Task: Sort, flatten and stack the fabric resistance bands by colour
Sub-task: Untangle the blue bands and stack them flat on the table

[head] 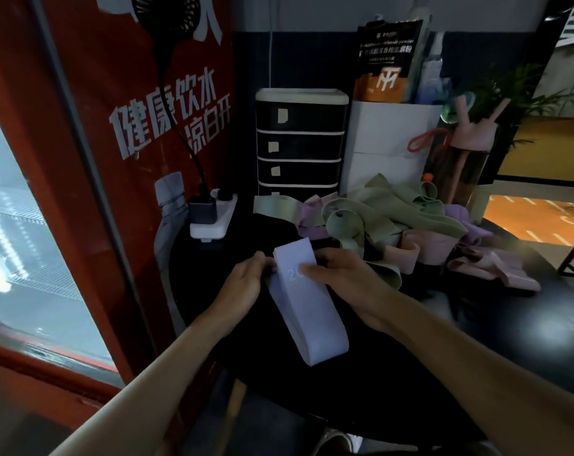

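A lilac fabric band lies flat and lengthwise on the round black table, printed with a pale number. My left hand grips its left edge near the far end. My right hand lies on top of it, fingers flat across the print, thumb at the right edge. Behind, a tangled heap holds green bands, pink bands and more lilac bands. One pale green band lies apart at the heap's left.
A black drawer unit and a white paper bag stand at the table's back. A white power strip with a plug sits back left. A pink bottle stands back right. A red poster wall is on the left.
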The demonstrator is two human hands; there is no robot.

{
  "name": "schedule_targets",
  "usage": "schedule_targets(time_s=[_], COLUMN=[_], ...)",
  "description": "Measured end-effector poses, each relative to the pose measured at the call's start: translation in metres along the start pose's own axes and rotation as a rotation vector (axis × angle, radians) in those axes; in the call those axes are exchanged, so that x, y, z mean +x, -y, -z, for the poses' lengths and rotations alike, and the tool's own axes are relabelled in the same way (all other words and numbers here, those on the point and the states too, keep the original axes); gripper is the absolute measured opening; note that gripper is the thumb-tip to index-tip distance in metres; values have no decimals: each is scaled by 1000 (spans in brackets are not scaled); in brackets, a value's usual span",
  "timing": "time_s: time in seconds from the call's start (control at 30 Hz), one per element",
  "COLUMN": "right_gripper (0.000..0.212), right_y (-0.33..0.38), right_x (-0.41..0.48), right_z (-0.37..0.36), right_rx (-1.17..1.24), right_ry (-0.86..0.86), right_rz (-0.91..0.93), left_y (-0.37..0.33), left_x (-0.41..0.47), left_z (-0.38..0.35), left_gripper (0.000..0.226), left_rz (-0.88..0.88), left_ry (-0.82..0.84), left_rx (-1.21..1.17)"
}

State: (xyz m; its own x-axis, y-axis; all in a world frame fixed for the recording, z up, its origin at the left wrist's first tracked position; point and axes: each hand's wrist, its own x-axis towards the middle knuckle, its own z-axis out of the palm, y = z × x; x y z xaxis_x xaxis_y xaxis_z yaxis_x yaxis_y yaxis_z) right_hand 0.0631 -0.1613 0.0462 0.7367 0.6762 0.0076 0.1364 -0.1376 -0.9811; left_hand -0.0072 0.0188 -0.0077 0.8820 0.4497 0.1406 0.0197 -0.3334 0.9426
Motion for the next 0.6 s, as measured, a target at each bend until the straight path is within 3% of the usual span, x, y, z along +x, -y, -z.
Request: schedule_targets(time_s=[0.1,0.23,0.37,0.53,0.6], right_gripper=[16,19,24,35,35], right_y=[-14,-21,-16,-13,-14], right_x=[13,20,14,-25,-38], right_z=[-8,-11,-9,0,-3], right_rx=[-67,-168,-263,-388,-448], right_ry=[-12,-22,-55,42,62], right_rz=[3,37,16,-80,-83], left_y=[-8,-4,1,1,-3], left_x=[-3,-4,-1,1,6], left_z=[2,-1,-2,1,7], left_gripper=[52,15,6,15,15], left_rz=[68,-60,-97,-94,-59], left_ry=[34,52,20,29,105], left_rx=[-121,-4,39,44,67])
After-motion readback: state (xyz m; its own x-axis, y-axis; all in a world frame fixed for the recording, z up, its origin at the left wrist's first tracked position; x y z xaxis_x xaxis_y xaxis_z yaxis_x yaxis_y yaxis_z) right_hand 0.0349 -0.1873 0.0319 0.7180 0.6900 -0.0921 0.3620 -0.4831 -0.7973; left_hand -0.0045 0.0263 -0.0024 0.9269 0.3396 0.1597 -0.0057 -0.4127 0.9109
